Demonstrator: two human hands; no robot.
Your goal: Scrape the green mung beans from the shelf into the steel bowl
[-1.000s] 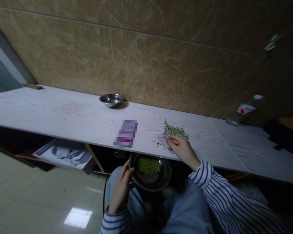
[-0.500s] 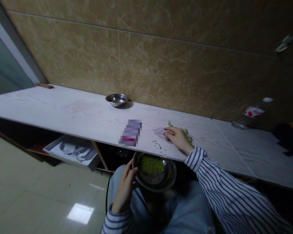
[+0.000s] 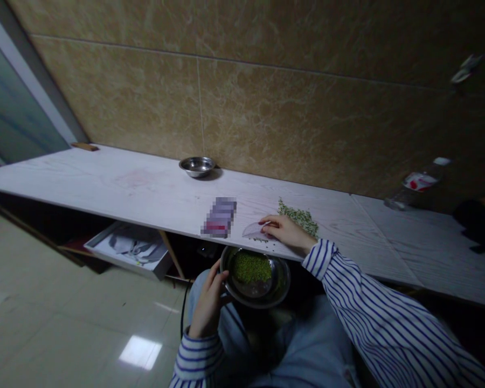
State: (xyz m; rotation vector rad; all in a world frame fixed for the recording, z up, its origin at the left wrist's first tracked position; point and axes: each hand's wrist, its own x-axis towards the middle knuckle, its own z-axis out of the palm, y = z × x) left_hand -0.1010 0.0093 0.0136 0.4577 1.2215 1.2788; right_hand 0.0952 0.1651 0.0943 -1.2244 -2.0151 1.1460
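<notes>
My left hand (image 3: 208,302) grips the rim of a metal bowl (image 3: 282,291), tilted just below the counter's front edge. Small green beans (image 3: 251,268), like mung beans, lie inside it. Over the counter, my right hand (image 3: 285,231) pinches a thin, clear plastic piece (image 3: 253,230) with a curved edge. That piece rests on or just above the white counter (image 3: 145,199), with a few loose beans by its lower edge. A larger patch of scattered beans (image 3: 301,215) lies behind my right hand, partly hidden by it.
A blurred-out phone-like object (image 3: 219,217) lies left of the plastic piece. Near the wall stands a small metal bowl (image 3: 198,167). A plastic bottle (image 3: 420,183) and a dark item (image 3: 477,223) are at the right. Below the counter is an open drawer (image 3: 129,248).
My right hand has moved left and slightly toward the counter's front edge with the plastic piece, which now covers part of the loose beans. More of the bean patch shows. My left hand still holds the bowl.
</notes>
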